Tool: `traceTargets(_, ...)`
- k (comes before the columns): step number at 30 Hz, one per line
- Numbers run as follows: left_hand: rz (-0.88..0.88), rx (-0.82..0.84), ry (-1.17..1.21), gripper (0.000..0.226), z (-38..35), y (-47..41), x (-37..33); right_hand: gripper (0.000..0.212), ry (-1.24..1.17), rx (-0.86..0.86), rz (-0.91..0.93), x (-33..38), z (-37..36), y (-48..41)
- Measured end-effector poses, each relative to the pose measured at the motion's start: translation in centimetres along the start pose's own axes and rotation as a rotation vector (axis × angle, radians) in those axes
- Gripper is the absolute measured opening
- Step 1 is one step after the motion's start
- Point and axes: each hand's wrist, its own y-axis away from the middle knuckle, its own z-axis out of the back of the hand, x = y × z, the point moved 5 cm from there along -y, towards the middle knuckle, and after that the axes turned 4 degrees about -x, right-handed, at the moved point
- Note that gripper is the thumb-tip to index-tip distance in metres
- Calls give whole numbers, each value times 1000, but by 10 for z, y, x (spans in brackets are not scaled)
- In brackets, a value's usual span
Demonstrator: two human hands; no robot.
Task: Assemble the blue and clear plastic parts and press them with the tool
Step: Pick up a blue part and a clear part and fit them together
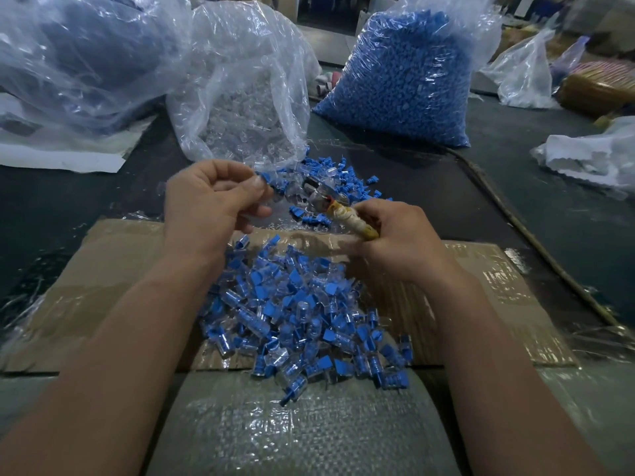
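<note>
- Blue and clear part (265, 177): pinched between thumb and fingertips of the left hand (213, 197), raised above the desk (515, 201) close to the tool, probably ready for pressing.
- Tool (340, 209): taped handle clamped in the right hand (395, 235), metal head aimed toward the part; opening of the head unclear.
- Loose blue parts (343, 176) and bag of clear parts (247, 97) just ahead, within easy reach for feeding.
- Pile of finished pieces (302, 314) on the cardboard (103, 269) between the forearms, likely kept near to save movement.
</note>
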Motion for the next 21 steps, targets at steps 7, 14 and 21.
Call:
traceTargets(7, 62, 315, -175, 9, -14, 12, -3, 43, 59, 139, -82, -15, 3, 1)
traceTargets(14, 33, 640, -238, 17, -24, 24, -9, 68, 83, 249, -110, -19, -1, 2)
traceTargets(21, 33, 616, -230, 28, -22, 21, -5, 74, 19, 350, -128, -23, -1, 6)
